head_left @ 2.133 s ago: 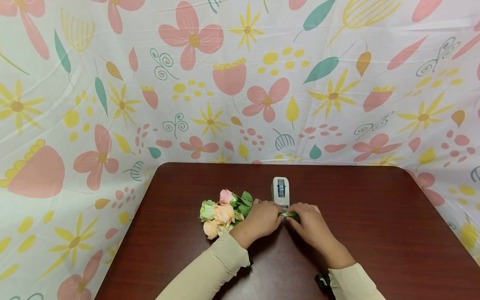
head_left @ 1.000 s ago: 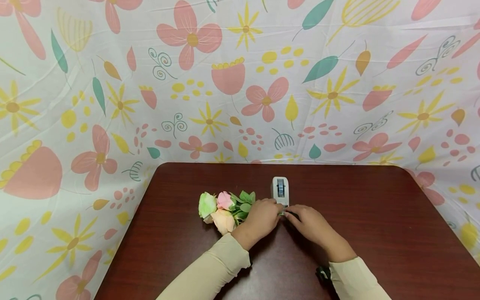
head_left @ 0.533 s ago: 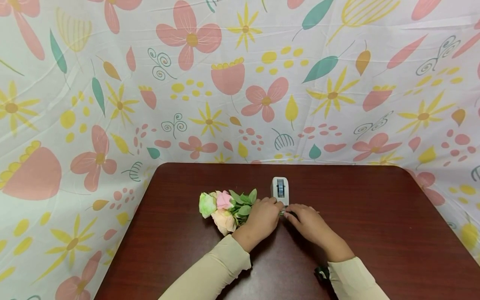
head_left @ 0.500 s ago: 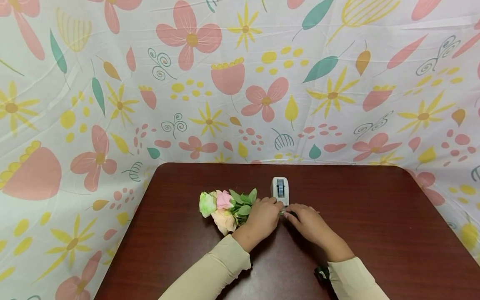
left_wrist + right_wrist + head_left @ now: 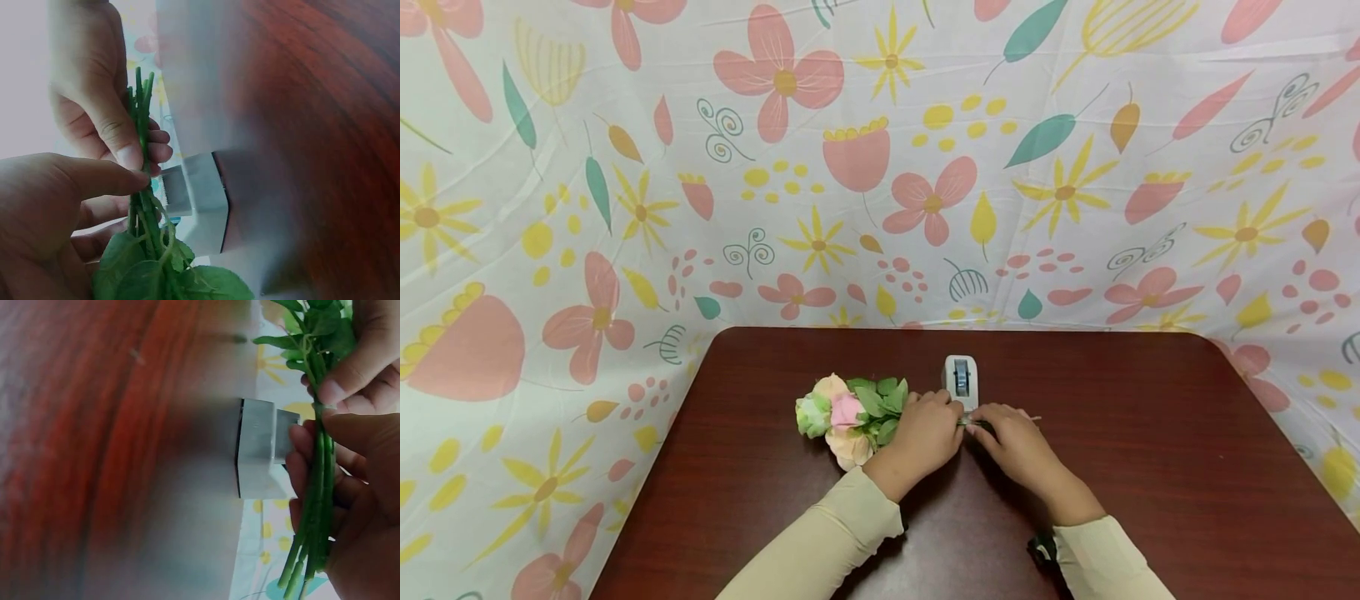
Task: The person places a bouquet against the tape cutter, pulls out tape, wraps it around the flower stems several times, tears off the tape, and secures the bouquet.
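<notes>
A bouquet of artificial roses (image 5: 847, 412) in pink, peach and pale green lies across my two hands, blossoms to the left. My left hand (image 5: 928, 427) grips its green stems (image 5: 320, 462) just below the leaves (image 5: 140, 275). Farther along, my right hand (image 5: 1018, 446) pinches the same stems between thumb and fingers, the thumbs of both hands nearly meeting. In the right wrist view a pale band shows round the stems by the thumbs. Cut stem ends stick out past my right hand. Right behind the hands stands a white tape dispenser (image 5: 961, 379) with a tape roll.
The dark red-brown wooden table (image 5: 1150, 433) runs out to both sides of the hands. Behind and to the left hangs a white cloth (image 5: 1045, 75) printed with flowers and leaves. Something small and black (image 5: 1042, 550) sits at the right wrist.
The blossoms have turned about the stems, so the pink and peach roses have shifted places. Both hands stay in nearly the same spot in front of the dispenser, still holding the stems.
</notes>
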A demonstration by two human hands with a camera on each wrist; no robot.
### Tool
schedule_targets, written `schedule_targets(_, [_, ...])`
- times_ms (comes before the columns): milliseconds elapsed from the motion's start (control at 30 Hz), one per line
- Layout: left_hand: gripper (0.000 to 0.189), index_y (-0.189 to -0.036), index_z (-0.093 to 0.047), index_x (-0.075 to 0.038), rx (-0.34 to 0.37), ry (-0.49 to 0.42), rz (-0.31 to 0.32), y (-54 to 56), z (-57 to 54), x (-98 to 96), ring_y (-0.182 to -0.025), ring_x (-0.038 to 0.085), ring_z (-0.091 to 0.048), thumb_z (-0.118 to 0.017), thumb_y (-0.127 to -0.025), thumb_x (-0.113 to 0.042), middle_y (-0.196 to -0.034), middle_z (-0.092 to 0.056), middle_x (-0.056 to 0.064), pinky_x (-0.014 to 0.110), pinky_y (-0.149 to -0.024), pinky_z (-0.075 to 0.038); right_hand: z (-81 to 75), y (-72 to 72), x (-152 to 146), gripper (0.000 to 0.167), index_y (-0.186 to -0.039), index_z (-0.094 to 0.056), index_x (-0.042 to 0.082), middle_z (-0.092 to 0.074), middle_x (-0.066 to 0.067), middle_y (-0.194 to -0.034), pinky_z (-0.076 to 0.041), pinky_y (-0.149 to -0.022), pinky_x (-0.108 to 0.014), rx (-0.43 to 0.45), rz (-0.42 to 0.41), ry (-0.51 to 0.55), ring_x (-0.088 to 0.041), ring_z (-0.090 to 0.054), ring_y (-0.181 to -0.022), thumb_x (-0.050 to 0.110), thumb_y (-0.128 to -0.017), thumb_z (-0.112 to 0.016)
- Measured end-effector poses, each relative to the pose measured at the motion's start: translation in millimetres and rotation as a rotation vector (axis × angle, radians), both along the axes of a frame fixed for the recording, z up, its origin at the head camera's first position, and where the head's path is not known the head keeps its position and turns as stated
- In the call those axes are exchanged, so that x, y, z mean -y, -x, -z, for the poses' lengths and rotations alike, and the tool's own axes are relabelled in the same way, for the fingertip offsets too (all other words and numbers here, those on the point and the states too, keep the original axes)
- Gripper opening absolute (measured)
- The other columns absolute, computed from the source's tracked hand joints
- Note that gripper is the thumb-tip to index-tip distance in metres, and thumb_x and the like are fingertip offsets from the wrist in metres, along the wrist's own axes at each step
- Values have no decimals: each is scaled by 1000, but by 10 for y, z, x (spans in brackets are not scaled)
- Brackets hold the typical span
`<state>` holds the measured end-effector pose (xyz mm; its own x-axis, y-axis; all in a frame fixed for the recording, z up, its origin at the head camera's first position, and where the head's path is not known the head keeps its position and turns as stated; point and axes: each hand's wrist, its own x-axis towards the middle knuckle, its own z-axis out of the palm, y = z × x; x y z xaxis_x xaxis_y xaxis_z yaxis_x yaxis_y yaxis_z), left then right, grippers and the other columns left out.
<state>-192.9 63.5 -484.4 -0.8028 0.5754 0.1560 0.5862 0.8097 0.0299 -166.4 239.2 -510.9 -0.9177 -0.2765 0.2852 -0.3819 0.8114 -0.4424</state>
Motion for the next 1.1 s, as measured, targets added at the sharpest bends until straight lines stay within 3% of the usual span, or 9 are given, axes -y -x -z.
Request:
schedule_targets(300, [31, -109, -74, -22, 118, 48, -11, 19, -32, 13, -98, 19, -66, -46, -107, -35, -107, -73, -3, 44, -94, -48, 21, 3, 10, 11, -103, -71, 13, -73, 1, -101, -47, -91, -48, -73, -4, 9, -21, -67, -97, 16, -93, -72])
schedule_targets(567, [37, -118, -71, -22, 186, 124, -14, 21, -81, 7, -105, 19, -59, -37, -110, -31, -114, -67, -1, 43, -95, -45, 4, 4, 12, 12, -104, -72, 14, -73, 1, -102, -47, -91, -49, -57, 4, 0, -22, -67, -98, 16, -92, -73])
schedule_targets(1100, [27, -114, -72, -21, 149, 75, -1, 36, -101, 10, -100, 20, -58, -48, -107, -32, -107, -66, 0, 42, -93, -45, -55, 21, 13, 17, -107, -74, 10, -74, -4, -103, -50, -89, -52, 2, 41, -20, -28, -69, -100, 18, -91, -75])
